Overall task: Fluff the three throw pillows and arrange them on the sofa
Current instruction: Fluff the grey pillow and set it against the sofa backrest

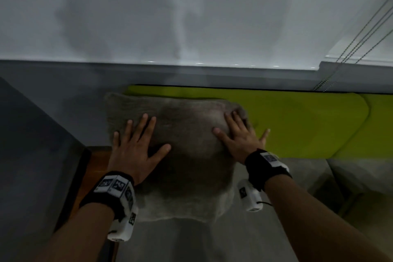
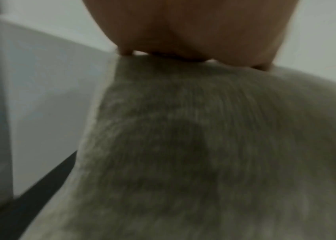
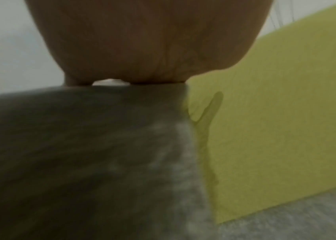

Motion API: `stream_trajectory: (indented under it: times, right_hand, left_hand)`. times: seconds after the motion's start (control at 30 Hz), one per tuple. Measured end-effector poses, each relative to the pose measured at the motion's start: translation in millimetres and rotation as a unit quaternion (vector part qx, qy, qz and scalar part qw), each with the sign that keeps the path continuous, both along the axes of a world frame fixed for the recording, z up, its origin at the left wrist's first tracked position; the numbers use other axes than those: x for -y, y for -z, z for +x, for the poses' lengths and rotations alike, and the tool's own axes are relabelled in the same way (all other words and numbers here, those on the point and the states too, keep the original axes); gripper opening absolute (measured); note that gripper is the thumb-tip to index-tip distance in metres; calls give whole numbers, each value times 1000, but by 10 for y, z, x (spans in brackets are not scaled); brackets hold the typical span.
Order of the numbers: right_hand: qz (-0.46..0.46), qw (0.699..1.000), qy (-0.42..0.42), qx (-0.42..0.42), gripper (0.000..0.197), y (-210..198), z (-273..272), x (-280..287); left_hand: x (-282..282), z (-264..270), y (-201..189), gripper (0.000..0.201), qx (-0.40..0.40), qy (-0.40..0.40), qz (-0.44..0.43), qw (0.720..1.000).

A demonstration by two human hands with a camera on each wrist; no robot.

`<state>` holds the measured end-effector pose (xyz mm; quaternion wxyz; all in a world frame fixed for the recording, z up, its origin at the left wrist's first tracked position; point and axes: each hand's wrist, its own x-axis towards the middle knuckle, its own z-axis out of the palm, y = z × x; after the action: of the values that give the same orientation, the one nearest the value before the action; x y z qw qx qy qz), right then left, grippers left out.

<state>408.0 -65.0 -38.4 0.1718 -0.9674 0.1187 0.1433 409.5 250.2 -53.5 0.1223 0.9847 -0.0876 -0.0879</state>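
Observation:
A grey-beige furry throw pillow leans against the lime-green backrest at the sofa's left end. My left hand lies flat on the pillow's left half, fingers spread and straight. My right hand presses the pillow's upper right part with spread fingers. In the left wrist view my left hand rests on the pillow. The right wrist view has my right hand on the pillow beside the green backrest. Only one pillow is in view.
The grey sofa seat stretches right and toward me. A dark grey armrest or side panel stands at the left with a strip of brown wood beside it. Blind cords hang at the right by the white wall.

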Motion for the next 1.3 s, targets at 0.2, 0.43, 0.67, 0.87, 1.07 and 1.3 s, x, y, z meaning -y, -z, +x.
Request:
stream_trajectory:
  times: [0.2, 0.43, 0.67, 0.87, 1.07, 1.3]
  right_hand:
    - [379, 854, 281, 220, 115, 54, -357, 268]
    - [494, 801, 289, 175, 57, -8, -263, 44]
    - [395, 813, 343, 255, 20, -72, -106, 256]
    - [215, 881, 308, 287, 40, -44, -59, 155]
    - [5, 902, -140, 407, 55, -121, -816, -824]
    - [-71, 950, -174, 250, 64, 154, -142, -1036]
  left_hand:
    - [-358, -37, -187, 69, 130, -241, -315, 909]
    - [-691, 396, -392, 50, -61, -395, -591, 701]
    - [-790, 542, -427, 6, 3, -345, -597, 724]
    - [-822, 516, -463, 25, 85, -307, -450, 834]
    - [-302, -352, -492, 59, 256, -6, -227, 940]
    - [230, -1, 54, 63, 150, 112, 1, 982]
